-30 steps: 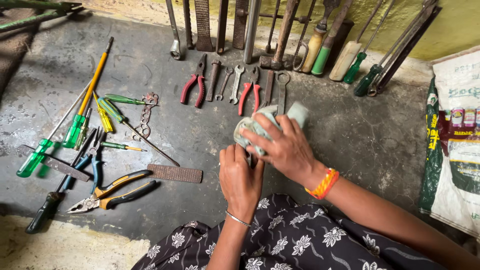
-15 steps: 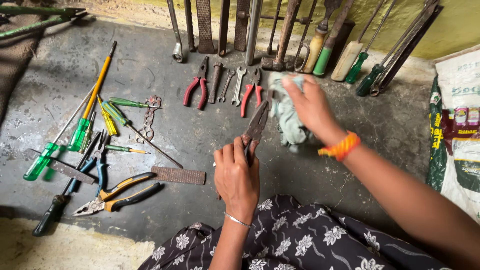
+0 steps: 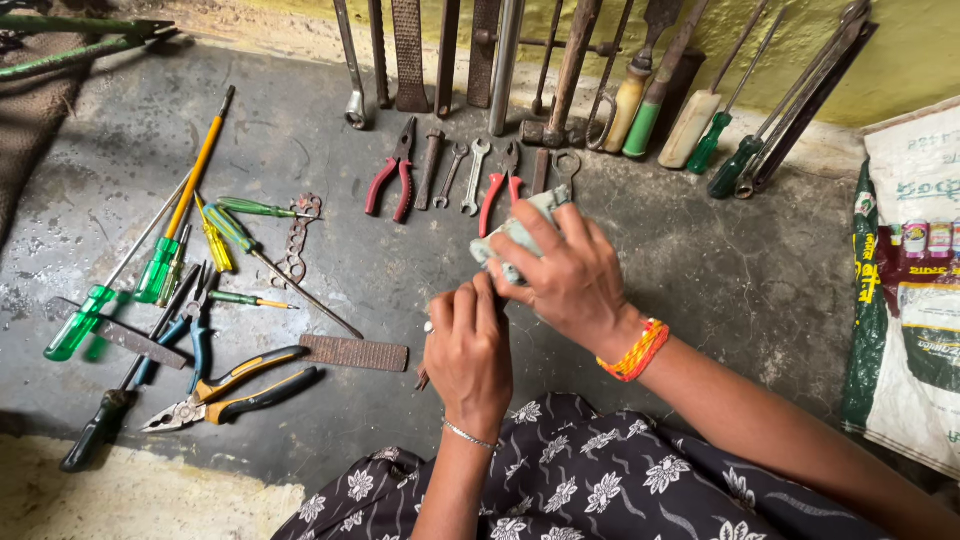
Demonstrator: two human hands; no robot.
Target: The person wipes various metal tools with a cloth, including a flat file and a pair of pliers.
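My left hand grips a dark, narrow metal tool near its lower end; only that tip shows below the fist. My right hand presses a pale grey-green cloth around the upper part of the tool, hiding it. The two hands touch over the grey concrete floor. A thin silver bangle circles the left wrist and an orange and yellow thread band the right wrist.
Red-handled pliers and spanners lie just beyond the hands. A rusty flat file, yellow-black pliers and green screwdrivers lie to the left. Long tools lean on the wall. A printed sack stands at the right.
My right hand, which had swung up and to the right with the cloth, has come back down onto the tool and covers its blade. My left hand has barely moved.
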